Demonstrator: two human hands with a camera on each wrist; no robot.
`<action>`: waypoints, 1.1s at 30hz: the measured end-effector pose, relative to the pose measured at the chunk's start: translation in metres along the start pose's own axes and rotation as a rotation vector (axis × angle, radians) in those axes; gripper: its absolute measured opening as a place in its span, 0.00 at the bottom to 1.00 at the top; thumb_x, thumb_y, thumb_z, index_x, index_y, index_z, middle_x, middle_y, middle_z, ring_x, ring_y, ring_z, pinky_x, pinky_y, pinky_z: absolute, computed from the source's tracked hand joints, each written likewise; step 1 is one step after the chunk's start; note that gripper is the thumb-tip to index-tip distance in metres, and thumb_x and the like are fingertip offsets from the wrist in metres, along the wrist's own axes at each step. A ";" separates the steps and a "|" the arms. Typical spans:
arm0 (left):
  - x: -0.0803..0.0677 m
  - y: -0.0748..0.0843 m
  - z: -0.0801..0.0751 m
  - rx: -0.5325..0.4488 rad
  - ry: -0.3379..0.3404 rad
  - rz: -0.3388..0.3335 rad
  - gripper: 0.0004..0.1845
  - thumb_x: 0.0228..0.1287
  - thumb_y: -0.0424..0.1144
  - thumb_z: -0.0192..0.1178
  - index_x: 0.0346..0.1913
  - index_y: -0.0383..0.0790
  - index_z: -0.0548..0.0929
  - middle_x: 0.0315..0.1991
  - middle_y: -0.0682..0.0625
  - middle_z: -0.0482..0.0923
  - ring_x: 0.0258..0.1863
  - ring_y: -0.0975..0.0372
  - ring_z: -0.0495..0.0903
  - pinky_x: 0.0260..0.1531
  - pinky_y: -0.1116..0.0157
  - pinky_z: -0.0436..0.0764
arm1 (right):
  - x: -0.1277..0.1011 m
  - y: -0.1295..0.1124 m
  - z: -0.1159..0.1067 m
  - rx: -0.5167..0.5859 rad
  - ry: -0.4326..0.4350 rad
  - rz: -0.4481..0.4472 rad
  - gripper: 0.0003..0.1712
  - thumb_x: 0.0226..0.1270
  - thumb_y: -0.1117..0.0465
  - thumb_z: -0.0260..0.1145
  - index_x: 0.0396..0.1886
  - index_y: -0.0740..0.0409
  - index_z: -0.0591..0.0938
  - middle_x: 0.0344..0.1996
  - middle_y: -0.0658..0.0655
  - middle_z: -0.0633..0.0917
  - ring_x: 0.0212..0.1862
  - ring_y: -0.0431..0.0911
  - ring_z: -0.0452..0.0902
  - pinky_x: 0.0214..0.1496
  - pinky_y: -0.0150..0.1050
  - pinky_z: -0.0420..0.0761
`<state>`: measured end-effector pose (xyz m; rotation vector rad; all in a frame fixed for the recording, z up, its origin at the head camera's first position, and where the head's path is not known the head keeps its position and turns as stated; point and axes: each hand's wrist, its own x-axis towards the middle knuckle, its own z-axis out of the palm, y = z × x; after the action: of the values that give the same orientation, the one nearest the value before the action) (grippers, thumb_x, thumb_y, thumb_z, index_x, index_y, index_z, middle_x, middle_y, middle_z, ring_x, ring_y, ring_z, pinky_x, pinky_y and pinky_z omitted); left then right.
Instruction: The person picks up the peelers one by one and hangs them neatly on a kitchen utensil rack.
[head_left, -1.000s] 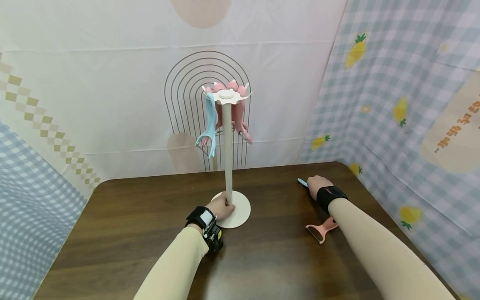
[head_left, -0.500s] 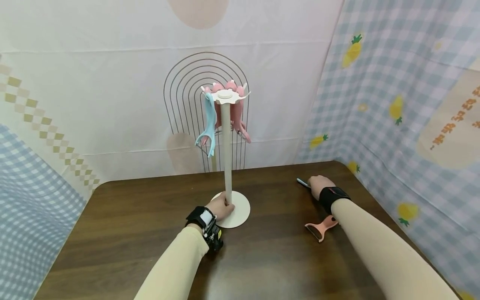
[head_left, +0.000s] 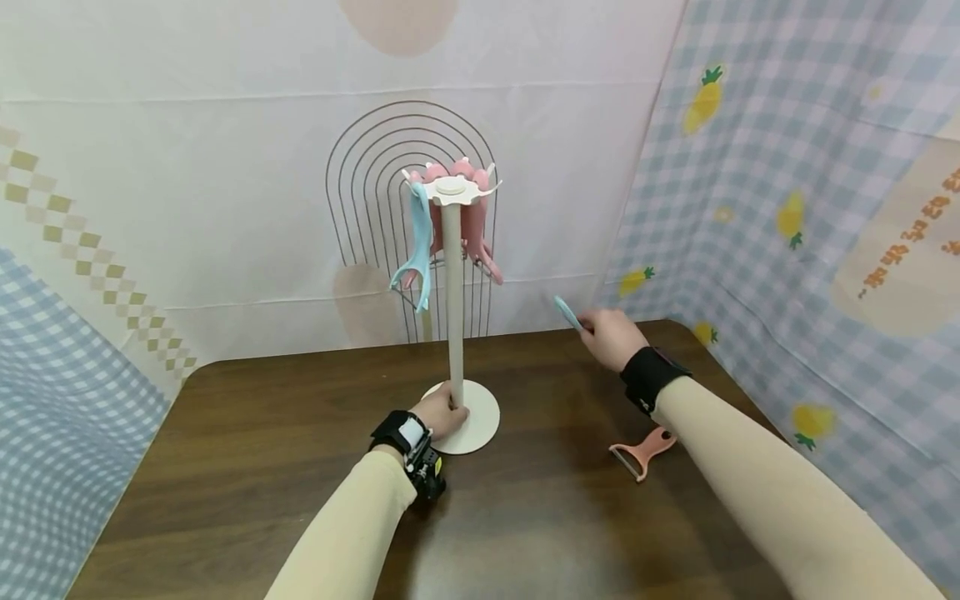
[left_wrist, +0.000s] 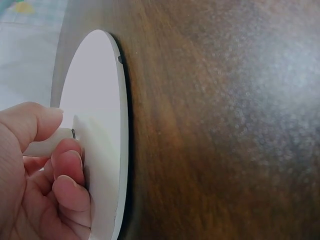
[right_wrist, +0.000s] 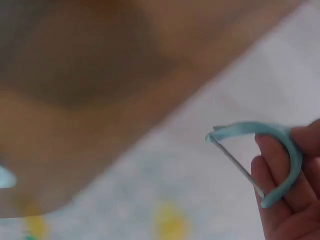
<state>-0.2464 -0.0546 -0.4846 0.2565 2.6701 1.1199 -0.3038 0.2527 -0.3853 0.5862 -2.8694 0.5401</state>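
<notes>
My left hand (head_left: pixel 441 412) grips the pole (head_left: pixel 454 308) of a white rotating-style stand just above its round base (head_left: pixel 483 417); the left wrist view shows thumb and curled fingers (left_wrist: pixel 70 175) about the pole. On the stand's hooked top (head_left: pixel 452 192) hang a light blue peeler (head_left: pixel 420 242) and several pink peelers (head_left: pixel 476 221). Above the table's far right, my right hand (head_left: pixel 611 337) holds another light blue peeler (right_wrist: pixel 295 165) by its head, near the metal blade; its handle end points up and left in the head view.
A salmon-pink peeler (head_left: pixel 645 452) lies on the brown wooden table (head_left: pixel 525 517), below the right forearm. A white cloth (head_left: pixel 225 208) hangs behind, and checked cloths (head_left: pixel 750 275) stand at both sides. A blurred pale blue thing (right_wrist: pixel 6 177) shows at the right wrist view's edge.
My right hand has lifted the light blue peeler off the table and moved it up and left. The left hand stays on the pole.
</notes>
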 end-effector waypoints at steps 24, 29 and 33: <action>0.000 0.004 -0.005 -0.007 -0.019 -0.026 0.23 0.70 0.37 0.57 0.62 0.29 0.67 0.45 0.38 0.77 0.47 0.51 0.78 0.49 0.52 0.76 | -0.014 -0.147 -0.090 0.246 0.631 -0.337 0.14 0.70 0.65 0.60 0.53 0.62 0.81 0.45 0.58 0.86 0.46 0.45 0.83 0.46 0.42 0.81; 0.000 0.003 -0.004 -0.015 -0.022 -0.039 0.23 0.69 0.37 0.57 0.62 0.29 0.67 0.42 0.40 0.77 0.45 0.51 0.78 0.48 0.52 0.76 | -0.012 -0.159 -0.094 0.247 0.618 -0.366 0.14 0.71 0.66 0.60 0.54 0.64 0.80 0.46 0.59 0.85 0.49 0.45 0.82 0.49 0.39 0.80; 0.001 0.002 -0.002 -0.014 -0.026 -0.039 0.24 0.69 0.37 0.58 0.63 0.29 0.66 0.43 0.40 0.77 0.45 0.52 0.78 0.47 0.53 0.76 | -0.013 -0.165 -0.096 0.239 0.632 -0.392 0.15 0.71 0.66 0.60 0.54 0.64 0.80 0.45 0.59 0.85 0.48 0.45 0.83 0.49 0.37 0.79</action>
<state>-0.2475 -0.0543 -0.4821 0.2150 2.6320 1.1150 -0.2170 0.1524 -0.2482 0.8127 -2.0511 0.8263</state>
